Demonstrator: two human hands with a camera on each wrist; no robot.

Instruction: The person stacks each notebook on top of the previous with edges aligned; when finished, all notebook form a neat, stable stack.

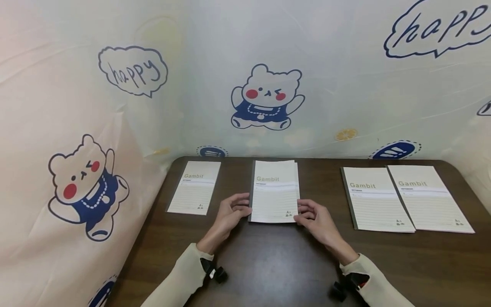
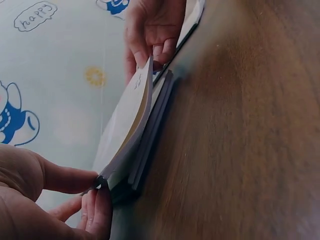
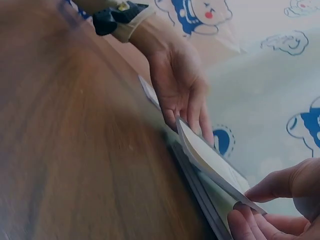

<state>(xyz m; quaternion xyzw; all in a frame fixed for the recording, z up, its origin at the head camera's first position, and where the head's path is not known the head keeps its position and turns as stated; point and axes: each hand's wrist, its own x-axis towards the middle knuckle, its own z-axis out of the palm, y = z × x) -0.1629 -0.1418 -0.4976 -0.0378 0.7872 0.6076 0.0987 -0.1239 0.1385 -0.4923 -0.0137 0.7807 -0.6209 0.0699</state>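
Observation:
Both hands hold one Gambit notebook (image 1: 274,198) between them, at the middle of the table. At its dark spine edge, the left hand (image 1: 231,212) pinches with the thumb on top and fingers beneath. My right hand (image 1: 317,219) pinches the opposite edge near the lower corner. In the left wrist view the held notebook (image 2: 125,115) bows slightly and is raised at a slant over other notebooks (image 2: 152,132) stacked below it. The right wrist view shows the same gap above the lower notebooks (image 3: 197,185).
A single notebook (image 1: 194,187) lies at the table's left. To the right, two more notebook covers show side by side, one (image 1: 377,200) slightly overlapping the other (image 1: 431,200). The brown table (image 1: 268,260) meets a printed cloth curtain (image 1: 326,55) at the back and left.

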